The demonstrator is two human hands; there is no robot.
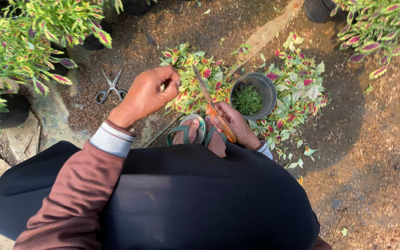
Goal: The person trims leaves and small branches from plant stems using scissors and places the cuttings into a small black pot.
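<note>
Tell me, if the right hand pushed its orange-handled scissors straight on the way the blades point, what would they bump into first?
The right hand aims the scissors up and left. They would probably meet the cutting pinched in the left hand, over the leaf pile, though depth is unclear.

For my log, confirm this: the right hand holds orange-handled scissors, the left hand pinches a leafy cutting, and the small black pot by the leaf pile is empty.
One error: the head view shows the black pot holds green trimmings, not nothing. The right hand does hold orange-handled scissors, and the left hand pinches a leafy cutting.
</note>
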